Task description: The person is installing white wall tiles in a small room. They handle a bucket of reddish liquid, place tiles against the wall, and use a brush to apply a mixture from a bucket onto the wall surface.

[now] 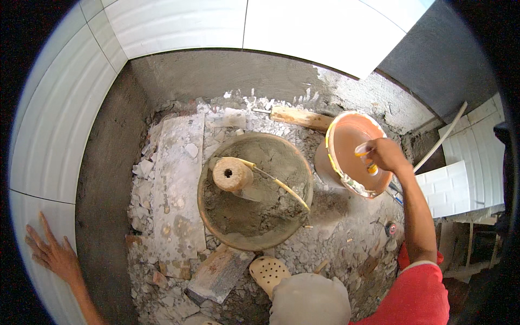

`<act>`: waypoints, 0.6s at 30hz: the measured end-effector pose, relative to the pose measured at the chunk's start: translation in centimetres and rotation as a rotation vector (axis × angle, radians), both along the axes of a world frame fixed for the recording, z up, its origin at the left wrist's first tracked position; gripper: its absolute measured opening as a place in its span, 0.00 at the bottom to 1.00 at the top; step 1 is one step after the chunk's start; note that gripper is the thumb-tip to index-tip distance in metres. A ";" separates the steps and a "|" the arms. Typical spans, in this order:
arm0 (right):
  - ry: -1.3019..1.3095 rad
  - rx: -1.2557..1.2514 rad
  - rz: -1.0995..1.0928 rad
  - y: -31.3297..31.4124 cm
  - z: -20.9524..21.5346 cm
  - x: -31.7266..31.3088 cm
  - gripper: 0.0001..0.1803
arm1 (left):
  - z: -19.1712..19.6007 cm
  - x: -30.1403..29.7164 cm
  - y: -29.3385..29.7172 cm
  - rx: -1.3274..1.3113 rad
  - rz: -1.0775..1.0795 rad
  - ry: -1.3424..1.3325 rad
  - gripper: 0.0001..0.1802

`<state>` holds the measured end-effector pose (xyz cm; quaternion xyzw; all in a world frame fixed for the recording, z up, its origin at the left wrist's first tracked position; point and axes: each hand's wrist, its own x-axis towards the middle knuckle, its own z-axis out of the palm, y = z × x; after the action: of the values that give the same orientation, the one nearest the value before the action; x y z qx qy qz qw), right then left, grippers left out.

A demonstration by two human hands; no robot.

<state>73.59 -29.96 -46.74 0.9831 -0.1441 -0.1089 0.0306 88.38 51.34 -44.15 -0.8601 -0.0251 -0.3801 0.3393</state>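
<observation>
My right hand (pixel 385 155) is closed around a small clear plastic cup (pixel 362 149) with yellow markings, held over the mouth of an orange-brown bucket (pixel 330 142). Murky brownish liquid shows inside that bucket, and its rim is crusted with pale residue. Far to the left, my left hand (pixel 52 252) lies with fingers spread on a white wall tile (pixel 32 216). Between my hands sits a round basin (pixel 253 246) of grey mortar (pixel 271 216). A pale cylindrical piece (pixel 238 181) with a hole in its end stands in the mortar, and a wire with yellow sleeving (pixel 292 194) crosses it.
Rubble (pixel 143 200) and a whitish board (pixel 179 189) cover the floor. A wooden block (pixel 219 273) lies before the basin, and a wooden piece (pixel 295 115) behind it. A beige perforated clog (pixel 268 273) shows below. Tiles (pixel 447 187) lean at right beside a pale stick (pixel 444 138).
</observation>
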 end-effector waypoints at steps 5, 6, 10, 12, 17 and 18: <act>0.328 -0.287 0.078 1.3 -5.0 2.6 0.06 | 0.5 -0.5 -0.2 -0.005 0.027 0.017 0.56; 0.301 -0.250 0.074 1.3 -5.4 2.9 0.06 | 0.6 -0.7 -0.2 -0.009 0.025 0.023 0.56; 0.101 -0.028 0.078 0.3 -4.9 1.9 0.07 | 0.8 -0.8 -0.4 -0.015 -0.003 0.043 0.56; -0.045 0.145 0.062 -0.6 -3.6 0.7 0.06 | 0.7 -0.7 -0.5 -0.005 0.004 0.032 0.56; -0.365 0.569 -0.230 -1.2 0.8 -2.2 0.05 | 0.3 -0.4 -0.7 0.005 0.045 0.011 0.56; -0.415 0.631 -0.259 -0.9 1.8 -2.1 0.05 | 0.3 -0.4 -0.6 0.012 0.038 0.007 0.56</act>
<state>71.51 -30.90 -44.97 0.9190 -0.2293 0.0503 -0.3168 87.99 50.69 -43.83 -0.8588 -0.0378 -0.3707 0.3516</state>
